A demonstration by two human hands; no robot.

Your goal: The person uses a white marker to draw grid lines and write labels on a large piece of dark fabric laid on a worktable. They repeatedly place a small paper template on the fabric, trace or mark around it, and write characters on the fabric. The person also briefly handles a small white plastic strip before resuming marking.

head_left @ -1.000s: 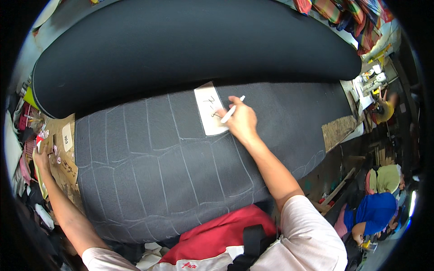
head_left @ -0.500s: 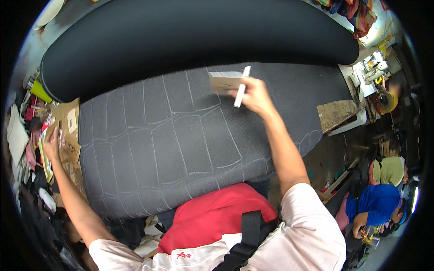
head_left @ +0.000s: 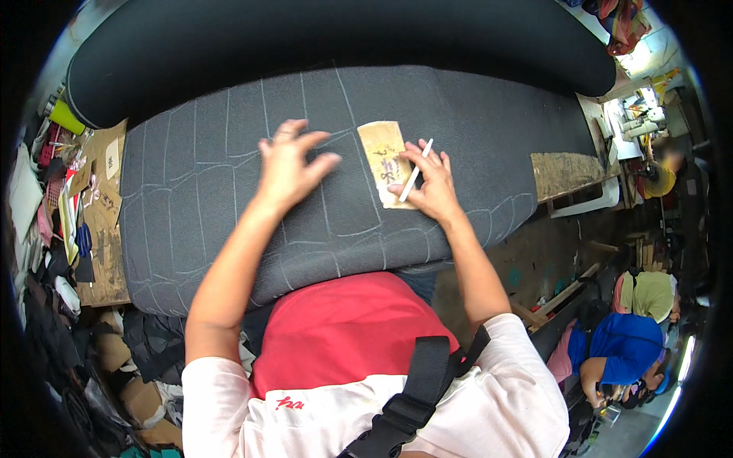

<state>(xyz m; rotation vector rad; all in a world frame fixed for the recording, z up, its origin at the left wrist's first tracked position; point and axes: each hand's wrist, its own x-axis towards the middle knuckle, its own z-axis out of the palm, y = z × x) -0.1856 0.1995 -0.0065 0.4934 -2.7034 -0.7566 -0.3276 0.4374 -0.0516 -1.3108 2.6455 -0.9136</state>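
Dark grey fabric (head_left: 252,221) covers the table in front of me, drawn all over with pale outlines of panels. On it, right of the middle, a tan cardboard pattern piece (head_left: 374,145) with handwriting lies along one of the drawn lines. My right hand (head_left: 434,189) is closed on a slim white marking stick (head_left: 416,172); its thumb and fingertips touch the right edge of the pattern piece. My left hand (head_left: 289,169) hovers over the fabric left of the piece, fingers spread, with nothing in it.
A thick black roll (head_left: 336,30) spans the table's far side. Papers and card pieces (head_left: 84,191) lie on the wooden table end at left, near a yellow-green bottle (head_left: 65,116). Scraps are heaped at lower left. A person in blue (head_left: 630,347) is at right, near a white stool (head_left: 595,200).
My left hand has come from the papers at the left table end to over the fabric. My right hand has lowered the pattern piece nearer me and turned it upright, its written face showing.
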